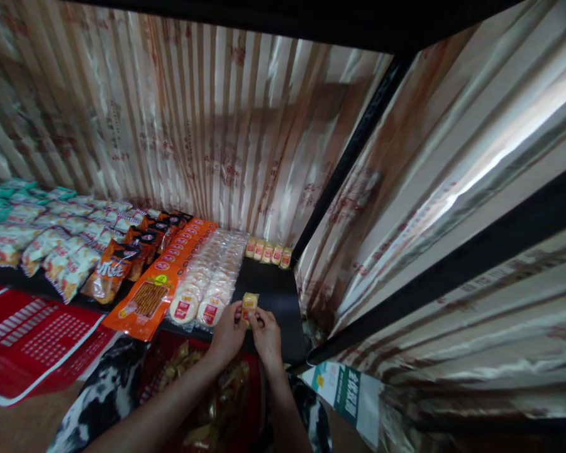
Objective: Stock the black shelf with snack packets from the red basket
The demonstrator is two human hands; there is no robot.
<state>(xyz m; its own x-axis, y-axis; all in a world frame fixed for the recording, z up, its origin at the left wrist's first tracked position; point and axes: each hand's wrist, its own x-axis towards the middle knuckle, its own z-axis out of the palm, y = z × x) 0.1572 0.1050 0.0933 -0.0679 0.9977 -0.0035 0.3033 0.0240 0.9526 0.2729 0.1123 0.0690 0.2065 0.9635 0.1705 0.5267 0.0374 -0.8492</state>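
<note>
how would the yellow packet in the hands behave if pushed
Probably light, as the yellow packet is smaller than the left hand or right hand. Seemingly film-wrapped, it may slip; its oblong shape suggests little rolling.

Six small yellow packets: one [249, 302] between two hands, five [267, 253] in a row.
Hands: one left hand [229, 328] and one right hand [266, 335]. Round crackers [183, 308] lie in two columns, two full faces at the front, the rest too overlapped to number. One orange pack [144, 305] shows whole at the head of its column; those behind blur together. One orange-and-black bag [106, 272] leads several more. Three white bags [72, 267] stand foremost, with many behind; teal bags [2, 211] number several, as do golden packets [217, 402] below, count unclear.
</note>
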